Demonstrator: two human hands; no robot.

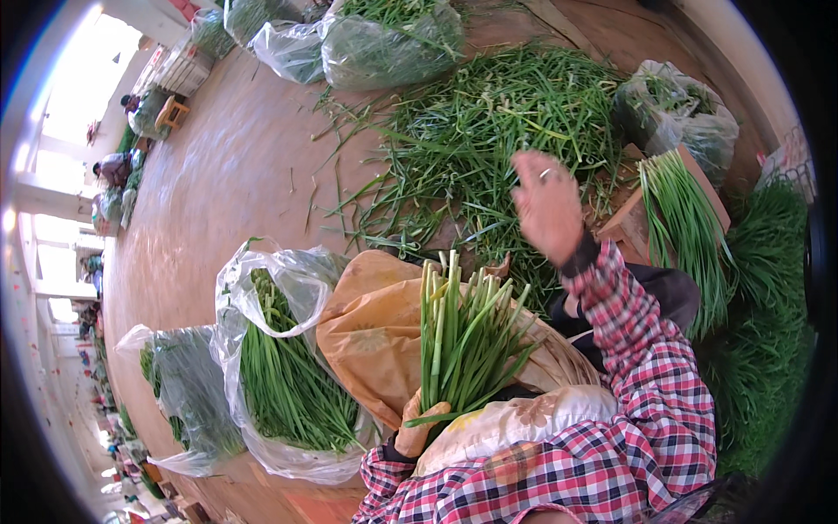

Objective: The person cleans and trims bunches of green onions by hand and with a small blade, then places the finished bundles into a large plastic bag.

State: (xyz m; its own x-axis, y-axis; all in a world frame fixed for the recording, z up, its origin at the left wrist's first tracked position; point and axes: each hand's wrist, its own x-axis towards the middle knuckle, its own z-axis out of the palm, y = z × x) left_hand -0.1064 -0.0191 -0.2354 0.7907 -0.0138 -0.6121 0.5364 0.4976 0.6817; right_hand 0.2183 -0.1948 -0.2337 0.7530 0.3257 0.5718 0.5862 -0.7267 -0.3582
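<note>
My left hand [417, 430], low in the middle by my lap, is closed round the lower part of a bunch of green stalks [463, 341]. The bunch looks like garlic chives, with pale cut ends pointing up and away from me. Stretched out over a heap of loose green leaves [497, 122], my right hand [548, 205] has its fingers extended and holds nothing visible. A ring shows on one finger. A tan cloth [371, 323] covers my lap under the bunch.
A clear bag [231, 323] of stalks stands left of my lap, beside another filled bag [205, 393]. At right, stalks [676, 210] lie across a wooden stand [624, 231], above more greens [759, 349]. Bags [393, 52] sit at the far side; people work far left.
</note>
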